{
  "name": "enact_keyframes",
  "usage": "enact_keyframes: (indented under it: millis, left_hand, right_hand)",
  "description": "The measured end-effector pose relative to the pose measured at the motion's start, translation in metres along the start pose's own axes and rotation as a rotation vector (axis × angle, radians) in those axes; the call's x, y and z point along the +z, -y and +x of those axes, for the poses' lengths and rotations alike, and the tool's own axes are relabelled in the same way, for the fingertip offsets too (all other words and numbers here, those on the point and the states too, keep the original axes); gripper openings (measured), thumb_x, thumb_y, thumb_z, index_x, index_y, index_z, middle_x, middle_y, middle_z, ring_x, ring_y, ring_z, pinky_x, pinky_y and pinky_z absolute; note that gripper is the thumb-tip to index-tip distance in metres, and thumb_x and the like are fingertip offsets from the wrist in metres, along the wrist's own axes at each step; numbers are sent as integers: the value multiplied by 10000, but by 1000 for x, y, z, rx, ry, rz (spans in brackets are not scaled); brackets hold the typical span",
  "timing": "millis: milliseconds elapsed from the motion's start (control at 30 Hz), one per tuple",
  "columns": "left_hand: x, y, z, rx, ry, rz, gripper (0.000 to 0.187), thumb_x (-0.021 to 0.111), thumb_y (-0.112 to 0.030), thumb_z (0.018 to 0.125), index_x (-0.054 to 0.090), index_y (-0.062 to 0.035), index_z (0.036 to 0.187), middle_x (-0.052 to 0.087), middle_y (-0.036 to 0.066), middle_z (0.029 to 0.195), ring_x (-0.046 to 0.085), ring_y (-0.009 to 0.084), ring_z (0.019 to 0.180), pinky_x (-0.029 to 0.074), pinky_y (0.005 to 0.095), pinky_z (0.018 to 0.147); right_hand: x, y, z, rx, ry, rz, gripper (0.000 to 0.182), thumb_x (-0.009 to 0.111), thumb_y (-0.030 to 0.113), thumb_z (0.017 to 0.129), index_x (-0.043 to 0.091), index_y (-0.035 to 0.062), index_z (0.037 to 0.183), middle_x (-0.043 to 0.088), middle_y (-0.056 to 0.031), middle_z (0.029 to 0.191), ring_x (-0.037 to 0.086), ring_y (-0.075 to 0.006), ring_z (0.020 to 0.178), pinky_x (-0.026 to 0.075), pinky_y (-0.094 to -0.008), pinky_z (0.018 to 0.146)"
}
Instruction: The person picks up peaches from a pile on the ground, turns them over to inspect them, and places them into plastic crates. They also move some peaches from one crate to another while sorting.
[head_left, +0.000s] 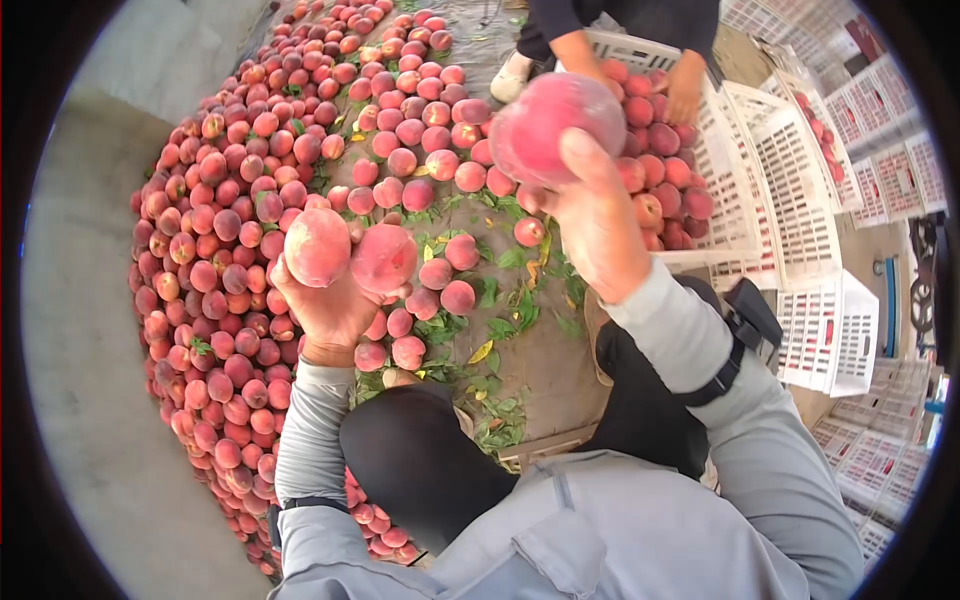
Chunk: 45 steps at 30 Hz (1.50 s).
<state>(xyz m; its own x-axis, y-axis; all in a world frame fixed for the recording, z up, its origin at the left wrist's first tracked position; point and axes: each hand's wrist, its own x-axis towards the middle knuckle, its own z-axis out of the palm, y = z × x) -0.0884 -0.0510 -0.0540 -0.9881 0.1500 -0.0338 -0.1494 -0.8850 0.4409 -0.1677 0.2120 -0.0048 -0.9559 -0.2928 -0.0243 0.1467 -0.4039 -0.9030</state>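
My left hand (328, 318) is closed around two peaches held side by side above the pile. One is a paler, yellow-pink peach (318, 248); the other, a deeper red peach (384, 260), sits toward its fingertips. Raised higher and closer to the camera, my right hand (603, 225) grips a large-looking pink-red peach (553, 130), its edges slightly blurred. The thumb lies over its near side, and most of the fingers are hidden behind it. This peach overlaps the view of the near-left part of a white crate (730, 205) partly filled with peaches.
A large heap of peaches (235, 290) covers the ground at left, against a concrete wall (90, 300). Leaves (510, 315) litter the ground ahead. Another person's hand (686, 88) reaches into the filled crate. More white crates (825, 330) stand at right, some stacked.
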Motion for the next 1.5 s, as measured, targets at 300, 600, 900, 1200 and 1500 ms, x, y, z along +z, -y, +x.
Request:
enact_keyframes:
  millis: [300, 600, 900, 1200, 1500]
  left_hand:
    - [94, 25, 0, -101, 41, -19, 715, 435, -660, 843, 484, -67, 1241, 531, 92, 1251, 495, 350, 1200, 521, 573, 726]
    - [122, 62, 4, -203, 31, -49, 581, 476, -579, 887, 467, -101, 1218, 449, 135, 1330, 382, 398, 1298, 534, 626, 729]
    - [109, 87, 21, -301, 142, -120, 628, 467, -657, 861, 473, -107, 1165, 446, 153, 1351, 462, 440, 1218, 540, 635, 639]
    - [101, 145, 77, -412, -166, 295, 667, 445, -553, 922, 405, -72, 1382, 469, 126, 1372, 513, 324, 1218, 483, 499, 958]
    - [68, 215, 117, -405, 62, 482, 561, 528, -397, 922, 424, -59, 1357, 519, 122, 1319, 552, 286, 1170, 528, 444, 890]
  right_hand:
    - [-21, 17, -3, -115, -49, 12, 542, 654, 461, 846, 554, 63, 1201, 632, -27, 1019, 591, -70, 817, 445, -210, 588]
    - [-25, 24, -9, -66, -30, 256, 516, 800, 301, 766, 597, 34, 1158, 647, -24, 992, 621, -65, 772, 495, -205, 631]
    - [-36, 35, -6, -132, -98, 335, 509, 813, 263, 741, 581, 23, 1126, 637, -54, 1033, 632, -104, 838, 532, -246, 727]
    - [-33, 35, -13, -336, -269, -29, 871, 879, 331, 590, 479, 95, 1326, 349, -171, 1310, 342, -324, 1282, 316, -414, 1095]
    - [-37, 28, -7, -356, -272, 19, 866, 875, 363, 640, 469, 58, 1341, 376, -142, 1284, 451, -229, 1215, 432, -354, 1013]
